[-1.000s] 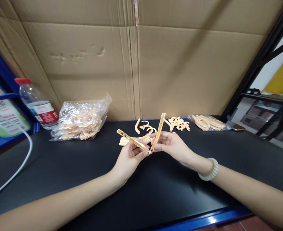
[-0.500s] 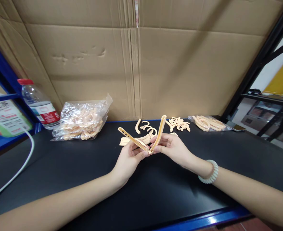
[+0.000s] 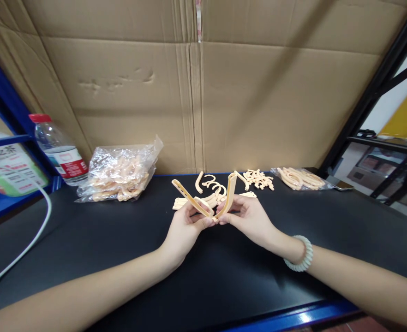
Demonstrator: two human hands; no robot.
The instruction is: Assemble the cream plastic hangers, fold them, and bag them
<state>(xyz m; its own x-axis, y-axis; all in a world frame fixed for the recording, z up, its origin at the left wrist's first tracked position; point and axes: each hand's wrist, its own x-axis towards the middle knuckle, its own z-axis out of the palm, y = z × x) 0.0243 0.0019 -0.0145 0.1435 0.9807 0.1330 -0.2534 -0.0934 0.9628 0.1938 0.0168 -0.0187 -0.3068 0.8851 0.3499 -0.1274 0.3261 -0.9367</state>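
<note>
The left hand [image 3: 182, 227] pinched a beige strip [image 3: 191, 199]; the right hand [image 3: 251, 216], another strip [image 3: 230, 191]. Both seemed light, stiff, best gripped low.

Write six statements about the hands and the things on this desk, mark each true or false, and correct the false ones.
1. The left hand holds a beige strip. True.
2. The right hand is empty. False: it holds another beige strip.
3. The bracelet circles the left wrist. False: it is on the right wrist.
4. The bottle has a red cap. True.
5. The white cable is to the right of both hands. False: it is to their left.
6. Loose beige pieces lie beyond the hands. True.
</note>
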